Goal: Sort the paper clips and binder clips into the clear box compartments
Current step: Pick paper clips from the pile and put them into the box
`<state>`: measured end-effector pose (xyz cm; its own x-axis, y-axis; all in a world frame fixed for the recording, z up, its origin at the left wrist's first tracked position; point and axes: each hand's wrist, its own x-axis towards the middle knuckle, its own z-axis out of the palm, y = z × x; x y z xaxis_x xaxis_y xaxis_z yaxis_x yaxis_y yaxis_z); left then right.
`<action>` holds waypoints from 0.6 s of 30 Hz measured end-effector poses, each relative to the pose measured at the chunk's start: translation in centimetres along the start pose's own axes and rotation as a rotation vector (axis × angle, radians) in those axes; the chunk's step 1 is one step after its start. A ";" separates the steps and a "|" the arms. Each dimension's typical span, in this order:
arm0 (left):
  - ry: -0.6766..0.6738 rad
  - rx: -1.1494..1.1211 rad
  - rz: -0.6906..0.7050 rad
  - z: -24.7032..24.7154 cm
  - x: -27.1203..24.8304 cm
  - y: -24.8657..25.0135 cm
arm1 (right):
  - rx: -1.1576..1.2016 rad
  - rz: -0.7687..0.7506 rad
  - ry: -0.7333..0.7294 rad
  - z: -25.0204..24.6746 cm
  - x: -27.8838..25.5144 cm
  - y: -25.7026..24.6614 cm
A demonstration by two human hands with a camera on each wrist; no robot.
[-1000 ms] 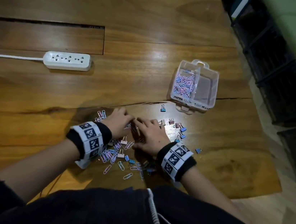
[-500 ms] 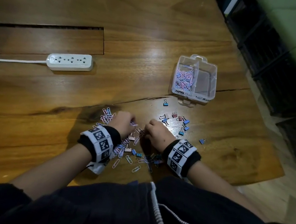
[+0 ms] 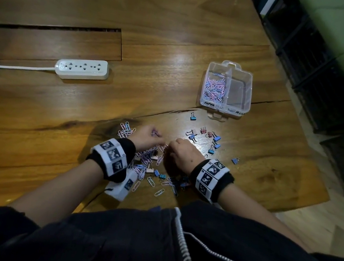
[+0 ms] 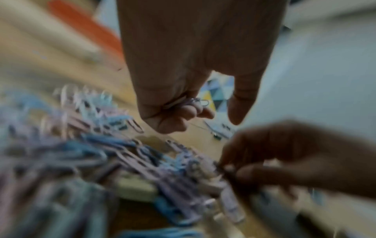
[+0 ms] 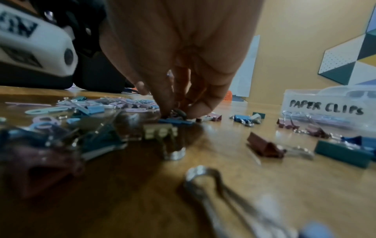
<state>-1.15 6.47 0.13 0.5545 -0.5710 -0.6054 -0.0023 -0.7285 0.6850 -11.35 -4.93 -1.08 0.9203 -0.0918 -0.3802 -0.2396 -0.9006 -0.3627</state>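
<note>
Pink, blue and purple paper clips [image 3: 144,161] lie heaped on the wooden table between my wrists. My left hand [image 3: 154,134] hovers over the heap's far side, its fingers curled round a few paper clips [image 4: 193,101]. My right hand [image 3: 171,146] is beside it, fingertips [image 5: 168,107] down on the table and pinching small clips at the heap's edge; motion blur hides exactly which. Blue and pink binder clips [image 3: 208,138] are scattered to the right. The clear box [image 3: 248,85] stands further back, paper clips [image 3: 214,87] in its left compartment, the right one bare.
A white power strip [image 3: 83,69] with its cord lies at the back left. One blue binder clip [image 3: 193,117] sits alone in front of the box. The table edge [image 3: 301,204] runs close on the right, with black crates [image 3: 326,80] beyond it.
Both hands lay spread over the heap a second ago; now their fingers have curled in and gathered clips. The hands have drawn slightly apart.
</note>
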 end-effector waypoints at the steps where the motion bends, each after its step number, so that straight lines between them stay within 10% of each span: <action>1: 0.005 0.259 0.076 0.4 0.1 -0.2 | 0.009 0.007 -0.019 -0.1 0.1 0.0; 5: 0.031 0.794 0.276 1.4 0.4 -0.5 | 0.100 0.044 -0.016 -0.5 0.5 0.7; 11: 0.004 0.875 0.312 1.9 0.6 0.2 | 0.889 0.334 0.182 -1.8 -0.3 2.6; 18: -0.079 0.786 0.247 1.4 1.4 0.6 | 1.793 0.446 0.079 -2.8 -1.6 4.4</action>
<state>-1.56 4.74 -0.90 0.4012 -0.7531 -0.5214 -0.7141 -0.6136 0.3369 -13.03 -9.95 0.36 0.7023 -0.2319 -0.6730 -0.3919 0.6633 -0.6375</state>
